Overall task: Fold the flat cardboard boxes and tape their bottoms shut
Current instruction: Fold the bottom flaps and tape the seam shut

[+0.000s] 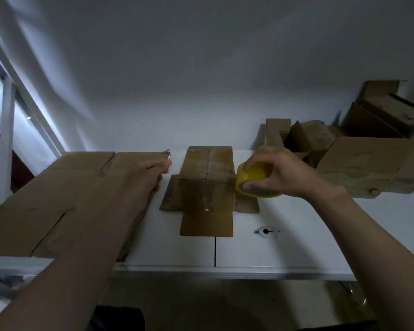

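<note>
**A:** From the head camera, how far along are we?

**B:** We judge the box (207, 187) mid-table nearly finished. It stands bottom up, with a glossy strip of tape (209, 163) along its centre seam. To the right of that box, the heap of folded boxes (368, 163) looks done. To its left, the flat stack (58, 199) is yet to be folded.

**A:** And our hands?

**B:** Our right hand (280, 173), just right of the box, has its fingers curled round the yellow tape roll (256, 185), low over the table (296, 235). Our left hand (158, 170), left of the box, lies over the flat stack's edge. Its fingers are stretched out together and grip nothing we can make out.

**A:** Counts?

**B:** One roll, one box in the middle, and at least four in the heap. The flats overlap, so we cannot count them.
</note>
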Demonstrator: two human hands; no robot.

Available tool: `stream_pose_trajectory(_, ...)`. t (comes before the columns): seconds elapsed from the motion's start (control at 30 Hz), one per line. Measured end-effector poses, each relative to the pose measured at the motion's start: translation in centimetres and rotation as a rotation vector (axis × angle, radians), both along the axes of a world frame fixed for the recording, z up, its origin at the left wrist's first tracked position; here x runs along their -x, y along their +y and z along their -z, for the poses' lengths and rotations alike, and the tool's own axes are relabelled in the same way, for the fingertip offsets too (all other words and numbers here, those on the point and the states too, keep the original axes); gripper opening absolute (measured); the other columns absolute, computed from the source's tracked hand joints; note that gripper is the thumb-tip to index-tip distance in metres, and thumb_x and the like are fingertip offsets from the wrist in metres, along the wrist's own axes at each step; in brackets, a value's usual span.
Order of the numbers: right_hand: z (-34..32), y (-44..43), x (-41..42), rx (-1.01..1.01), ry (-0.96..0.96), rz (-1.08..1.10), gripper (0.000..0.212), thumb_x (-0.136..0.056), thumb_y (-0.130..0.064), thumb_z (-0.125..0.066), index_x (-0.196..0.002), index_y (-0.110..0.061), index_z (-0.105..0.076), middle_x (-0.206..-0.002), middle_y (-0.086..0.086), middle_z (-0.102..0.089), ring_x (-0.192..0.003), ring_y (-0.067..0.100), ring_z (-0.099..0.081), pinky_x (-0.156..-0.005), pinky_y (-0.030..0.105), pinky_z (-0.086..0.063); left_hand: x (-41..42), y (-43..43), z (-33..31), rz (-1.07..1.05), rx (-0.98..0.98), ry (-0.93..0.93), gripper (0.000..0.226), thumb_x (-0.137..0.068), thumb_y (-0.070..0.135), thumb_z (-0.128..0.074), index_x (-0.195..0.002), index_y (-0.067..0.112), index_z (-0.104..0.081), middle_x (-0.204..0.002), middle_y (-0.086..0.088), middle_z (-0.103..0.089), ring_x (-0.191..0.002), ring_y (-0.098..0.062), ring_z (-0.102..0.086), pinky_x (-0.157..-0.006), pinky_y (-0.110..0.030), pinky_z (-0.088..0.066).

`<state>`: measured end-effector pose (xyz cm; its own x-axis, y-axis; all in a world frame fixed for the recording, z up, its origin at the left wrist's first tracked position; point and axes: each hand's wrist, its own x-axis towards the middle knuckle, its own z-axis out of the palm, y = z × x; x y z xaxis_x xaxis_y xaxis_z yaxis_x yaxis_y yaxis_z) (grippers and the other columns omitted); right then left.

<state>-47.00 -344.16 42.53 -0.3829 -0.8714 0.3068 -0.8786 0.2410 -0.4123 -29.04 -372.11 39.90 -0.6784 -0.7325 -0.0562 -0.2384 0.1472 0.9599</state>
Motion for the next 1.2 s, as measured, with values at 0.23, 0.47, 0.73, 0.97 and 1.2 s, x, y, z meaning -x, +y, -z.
stream_pose_trajectory(0.23,1.4,-0.8,2.0,-0.127,0.004,0.007,0.032,-0.079,-0.04,-0.083,-0.109,-0.039,-0.07,-0.111,-0.009,-0.055,-0.104,0.016,-0.051,-0.083,0.038,-0.051,0.7,0.0,3.5,-0.091,-0.026,0.082,0.016,-0.094,0.031,-0.069,-0.091,0.015,-0.074,-0.07,0.006,-0.058,-0.063,-0.01,-0.048,-0.05,-0.021,-0.039)
stream_pose_trajectory(0.47,2.2,0.0,3.2,0.057,-0.007,0.03,0.048,-0.072,-0.051,-0.083,-0.111,-0.036,-0.06,-0.109,-0.022,-0.055,-0.096,0.002,-0.05,-0.071,0.02,-0.044,1.5,-0.4,4.3,-0.095,-0.159,0.104,0.019,-0.093,0.031,-0.071,-0.101,0.014,-0.074,-0.074,0.005,-0.06,-0.063,-0.009,-0.047,-0.051,-0.023,-0.04)
stream_pose_trajectory(0.73,3.5,-0.3,4.0,0.021,-0.02,-0.007,0.038,-0.076,-0.051,-0.075,-0.112,-0.041,-0.066,-0.11,-0.009,-0.051,-0.105,0.01,-0.043,-0.081,0.024,-0.039,1.1,-1.4,5.9,-0.125,-0.217,0.07,0.021,-0.092,0.037,-0.071,-0.103,0.019,-0.072,-0.081,0.006,-0.062,-0.068,-0.009,-0.05,-0.054,-0.024,-0.043)
stream_pose_trajectory(0.97,4.0,-1.4,3.8,0.007,0.03,0.0,0.037,-0.079,-0.039,-0.082,-0.113,-0.035,-0.07,-0.109,-0.008,-0.051,-0.104,0.004,-0.036,-0.081,0.012,-0.031,1.5,-2.0,6.3,-0.098,-0.238,0.074,0.028,-0.095,0.039,-0.067,-0.113,0.017,-0.07,-0.086,0.007,-0.061,-0.076,-0.009,-0.052,-0.064,-0.026,-0.044)
stream_pose_trajectory(1.2,6.2,-2.7,4.5,0.019,0.017,-0.005,0.034,-0.077,-0.037,-0.084,-0.107,-0.041,-0.068,-0.105,-0.01,-0.053,-0.101,0.008,-0.038,-0.079,0.02,-0.034,3.2,-1.5,7.5,-0.083,-0.263,0.0,0.017,-0.101,0.033,-0.06,-0.111,0.021,-0.067,-0.092,0.005,-0.066,-0.077,-0.011,-0.057,-0.062,-0.025,-0.041)
